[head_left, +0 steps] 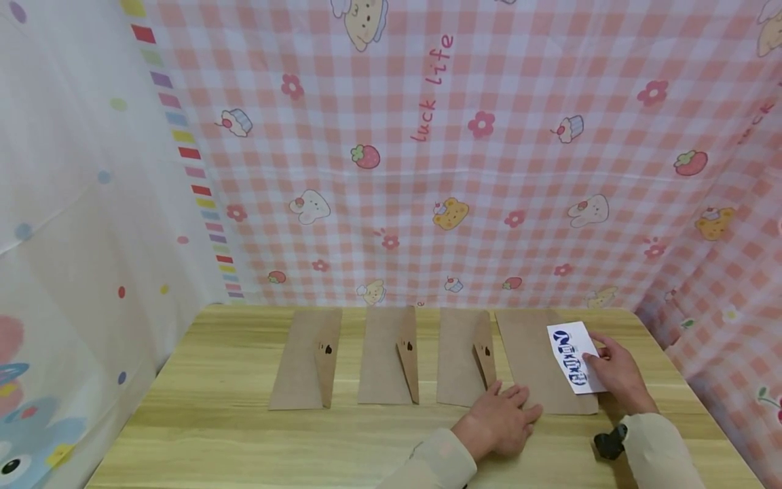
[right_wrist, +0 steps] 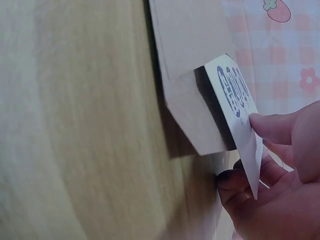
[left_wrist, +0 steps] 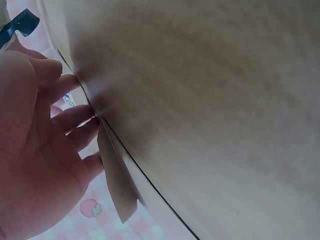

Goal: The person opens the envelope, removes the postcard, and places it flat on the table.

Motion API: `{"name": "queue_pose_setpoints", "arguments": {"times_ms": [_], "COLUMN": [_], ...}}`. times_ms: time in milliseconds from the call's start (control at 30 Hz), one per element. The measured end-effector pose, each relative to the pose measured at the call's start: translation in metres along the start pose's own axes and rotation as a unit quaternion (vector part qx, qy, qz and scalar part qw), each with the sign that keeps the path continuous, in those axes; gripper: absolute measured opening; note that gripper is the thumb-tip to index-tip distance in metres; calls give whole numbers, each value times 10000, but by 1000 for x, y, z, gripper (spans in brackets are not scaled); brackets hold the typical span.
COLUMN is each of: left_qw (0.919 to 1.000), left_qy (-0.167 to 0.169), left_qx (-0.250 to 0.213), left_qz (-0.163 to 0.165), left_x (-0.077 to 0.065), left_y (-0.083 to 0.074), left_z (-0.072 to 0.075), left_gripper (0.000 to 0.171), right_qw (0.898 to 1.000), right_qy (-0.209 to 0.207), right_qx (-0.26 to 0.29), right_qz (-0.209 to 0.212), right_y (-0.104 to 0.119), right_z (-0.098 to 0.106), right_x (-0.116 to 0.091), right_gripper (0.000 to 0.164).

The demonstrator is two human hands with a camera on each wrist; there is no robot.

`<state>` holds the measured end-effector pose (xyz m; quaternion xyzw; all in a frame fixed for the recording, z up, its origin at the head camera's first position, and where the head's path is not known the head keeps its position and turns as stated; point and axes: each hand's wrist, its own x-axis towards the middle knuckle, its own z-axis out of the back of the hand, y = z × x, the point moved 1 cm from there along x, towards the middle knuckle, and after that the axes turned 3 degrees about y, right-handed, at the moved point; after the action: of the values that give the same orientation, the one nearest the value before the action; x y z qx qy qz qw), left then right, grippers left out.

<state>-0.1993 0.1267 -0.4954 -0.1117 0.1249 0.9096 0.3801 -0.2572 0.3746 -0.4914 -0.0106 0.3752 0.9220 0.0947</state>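
Observation:
My right hand [head_left: 623, 373] pinches a white card [head_left: 574, 358] printed with dark blue shapes, thumb on its printed face. The card is tilted above the rightmost kraft paper envelope [head_left: 525, 367]. In the right wrist view the envelope's flap [right_wrist: 200, 120] lies unfolded beneath the card [right_wrist: 240, 110]. My left hand [head_left: 502, 418] rests palm down with fingers spread, by the near edges of the rightmost envelope and the one beside it. The left wrist view shows those fingers [left_wrist: 75, 117] near a raised envelope flap [left_wrist: 117, 175].
Three more kraft envelopes, the left one [head_left: 296, 367], the second [head_left: 381, 367] and the third [head_left: 458, 367], lie in a row, their flaps partly raised, each with a small dark mark. They lie on a wooden table [head_left: 232, 441]. A checked cloth [head_left: 391, 190] hangs behind.

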Motion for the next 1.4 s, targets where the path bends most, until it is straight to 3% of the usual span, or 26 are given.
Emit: {"name": "queue_pose_setpoints", "arguments": {"times_ms": [267, 667, 1033, 1400], "left_qw": [10000, 9999, 9998, 9999], "left_qy": [52, 107, 150, 108], "left_qx": [17, 4, 126, 88], "left_qz": [-33, -29, -35, 10], "left_x": [0, -1, 1, 1], "left_y": [1, 1, -1, 0], "left_z": [1, 1, -1, -1], "left_gripper": [48, 47, 48, 48], "right_qw": [9997, 9998, 9990, 9970], "right_qy": [-67, 177, 400, 727], "right_qx": [-129, -72, -36, 190], "right_qz": [212, -18, 221, -161], "right_y": [-3, -8, -8, -3], "right_z": [3, 7, 9, 15], "right_x": [0, 2, -2, -3], "right_gripper": [52, 55, 50, 53]}}
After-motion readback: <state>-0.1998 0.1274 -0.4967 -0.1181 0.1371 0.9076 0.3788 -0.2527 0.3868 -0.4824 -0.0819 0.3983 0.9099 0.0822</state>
